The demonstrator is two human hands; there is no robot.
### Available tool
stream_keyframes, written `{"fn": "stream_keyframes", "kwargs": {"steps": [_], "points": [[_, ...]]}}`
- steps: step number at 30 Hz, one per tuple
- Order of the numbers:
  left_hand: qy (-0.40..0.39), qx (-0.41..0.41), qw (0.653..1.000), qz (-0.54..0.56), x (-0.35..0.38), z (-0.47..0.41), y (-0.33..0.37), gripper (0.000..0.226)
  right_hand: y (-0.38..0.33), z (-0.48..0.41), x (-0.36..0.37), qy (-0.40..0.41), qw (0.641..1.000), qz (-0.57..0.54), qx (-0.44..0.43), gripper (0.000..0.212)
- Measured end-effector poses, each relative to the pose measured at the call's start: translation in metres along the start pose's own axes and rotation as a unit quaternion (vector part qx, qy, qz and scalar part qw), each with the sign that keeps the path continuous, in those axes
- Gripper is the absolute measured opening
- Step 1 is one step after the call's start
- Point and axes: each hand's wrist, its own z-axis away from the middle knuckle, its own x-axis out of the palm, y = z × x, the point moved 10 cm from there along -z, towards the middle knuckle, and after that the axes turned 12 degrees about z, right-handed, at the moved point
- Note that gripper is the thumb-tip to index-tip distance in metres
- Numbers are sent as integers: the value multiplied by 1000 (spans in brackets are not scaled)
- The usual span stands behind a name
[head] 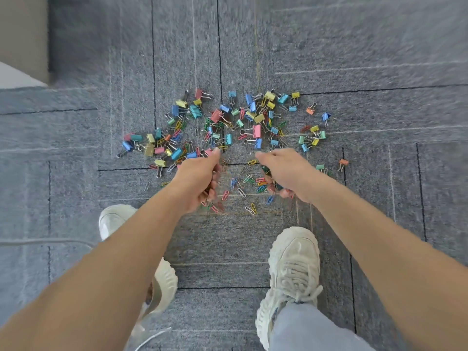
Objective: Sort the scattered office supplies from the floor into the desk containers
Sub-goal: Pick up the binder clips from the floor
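**Q:** Left side first. Why is the left grip (200,178) curled as it is?

**A:** It is the bare left hand, lowered to the grey carpet-tile floor (354,59) at the near edge of the scatter. Its fingers are bent inward around a few small coloured wire paper clips (250,208). Motion blur hides how many. The curl probably keeps the slippery wires from dropping out while more are gathered.

**Q:** And the scatter in the middle?

**A:** Small pastel folding metal binder clips (257,130) lie in a loose band across the tile joints, beyond both hands. The paper clips lie mixed among them and also nearer, between the wrists. All are on the floor, and no desk containers or worktop can be identified in view.

**Q:** The right grip (283,171)?

**A:** It is knuckles-up, with the fingers tucked under a bunch of paper clips. This looks like a raking hold suited to flat wire on carpet pile.

**Q:** Why the wide stance?

**A:** The chunky cream lace-up trainers (293,254) stand just short of the clips. This probably lets both arms reach without treading on any. Sorting looks barely begun.
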Motion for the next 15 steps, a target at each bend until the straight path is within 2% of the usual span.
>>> {"fn": "stream_keyframes", "kwargs": {"steps": [3,6,8,10,15], "points": [[-1,53,998,17,-20,62,46,42,-74,64,-21,18,993,90,-74,50],[-5,98,993,64,-45,151,90,45,-149,157,-41,46,974,155,-160,39],[-19,126,987,103,-63,222,120,48,-200,232,-48,65,957,170,-226,34],[-21,164,975,146,-88,293,144,52,-243,311,-48,87,936,188,-285,41],[7,307,931,197,-174,473,168,52,-304,496,-17,138,891,196,-385,46]]}}
